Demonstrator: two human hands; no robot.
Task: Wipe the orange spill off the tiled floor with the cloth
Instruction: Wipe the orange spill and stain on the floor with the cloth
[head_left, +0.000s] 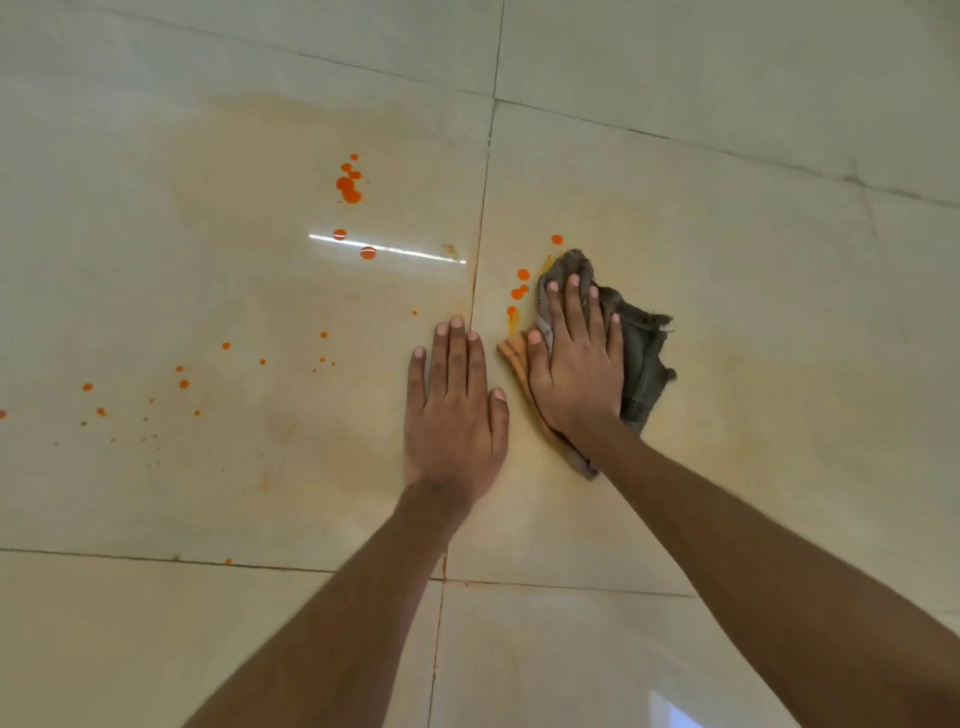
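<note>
Droplets of the orange spill (349, 187) dot the left tile of the floor (727, 291), untouched, so we judge most wiping remains. Our left hand (453, 410) lies flat and empty; our right hand (575, 364) presses spread fingers onto the cloth (644, 353), just right of a few more drops.
</note>
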